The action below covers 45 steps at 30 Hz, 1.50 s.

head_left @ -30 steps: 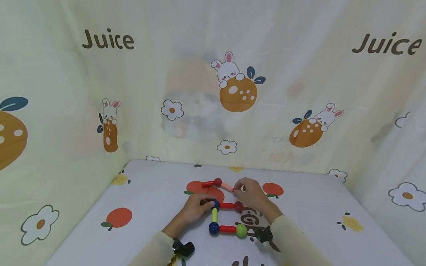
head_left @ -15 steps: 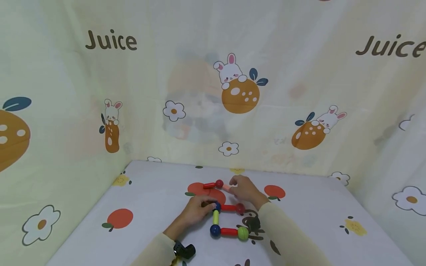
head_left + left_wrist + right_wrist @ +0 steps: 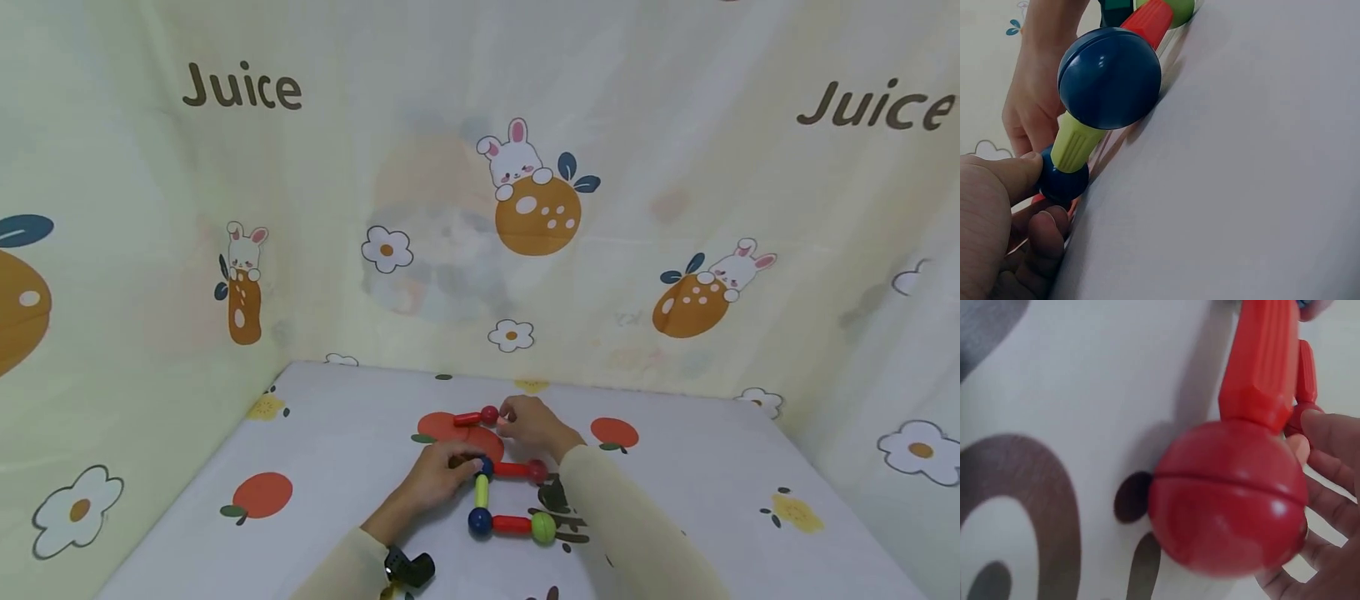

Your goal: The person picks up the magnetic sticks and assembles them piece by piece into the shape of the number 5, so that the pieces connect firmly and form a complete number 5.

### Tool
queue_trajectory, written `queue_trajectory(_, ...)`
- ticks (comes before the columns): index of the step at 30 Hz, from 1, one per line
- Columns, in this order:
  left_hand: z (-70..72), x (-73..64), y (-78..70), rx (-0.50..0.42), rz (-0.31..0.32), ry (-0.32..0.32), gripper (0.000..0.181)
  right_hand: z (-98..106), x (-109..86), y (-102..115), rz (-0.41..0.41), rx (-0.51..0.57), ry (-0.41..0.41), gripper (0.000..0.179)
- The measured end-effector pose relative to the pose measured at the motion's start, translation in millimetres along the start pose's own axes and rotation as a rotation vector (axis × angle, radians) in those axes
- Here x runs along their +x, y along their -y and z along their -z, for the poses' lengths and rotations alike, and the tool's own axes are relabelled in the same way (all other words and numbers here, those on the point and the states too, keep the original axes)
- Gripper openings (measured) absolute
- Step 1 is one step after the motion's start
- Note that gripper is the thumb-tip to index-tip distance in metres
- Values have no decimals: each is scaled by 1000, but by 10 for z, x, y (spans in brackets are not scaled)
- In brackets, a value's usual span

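My left hand [image 3: 435, 479] pinches a dark blue ball [image 3: 1063, 181] between thumb and fingers at the upper left corner of a magnetic ball-and-stick shape. From it a yellow-green stick [image 3: 482, 493] leads to a second blue ball [image 3: 480, 522]. A red stick [image 3: 512, 470] with a red ball [image 3: 1229, 500] runs right from the upper corner. My right hand [image 3: 536, 423], farther back, has thumb and finger at another red ball [image 3: 490, 414], which carries a red stick [image 3: 467, 419]. A pink stick [image 3: 503, 422] is mostly hidden under that hand.
Along the near side of the shape, a red stick [image 3: 512, 524] ends in a green ball [image 3: 543, 527]. The white tablecloth [image 3: 337, 450] has fruit prints, and a printed curtain [image 3: 420, 167] rises behind and at both sides.
My right hand has moved left along the pink stick towards the red ball and now covers most of the stick. The left hand has stayed on the blue ball.
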<state>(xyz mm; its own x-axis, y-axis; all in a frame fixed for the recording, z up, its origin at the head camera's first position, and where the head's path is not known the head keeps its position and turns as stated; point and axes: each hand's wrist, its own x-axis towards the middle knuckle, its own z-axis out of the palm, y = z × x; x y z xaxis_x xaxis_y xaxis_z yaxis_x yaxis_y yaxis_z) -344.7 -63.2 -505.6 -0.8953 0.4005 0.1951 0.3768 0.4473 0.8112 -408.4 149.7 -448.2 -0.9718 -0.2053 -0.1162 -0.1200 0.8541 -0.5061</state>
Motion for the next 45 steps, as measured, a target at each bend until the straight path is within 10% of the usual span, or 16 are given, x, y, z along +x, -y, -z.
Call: queue_trajectory(45, 11, -10, -21, -24, 27, -7, 29, -137, 110, -251, 129, -152, 13, 33)
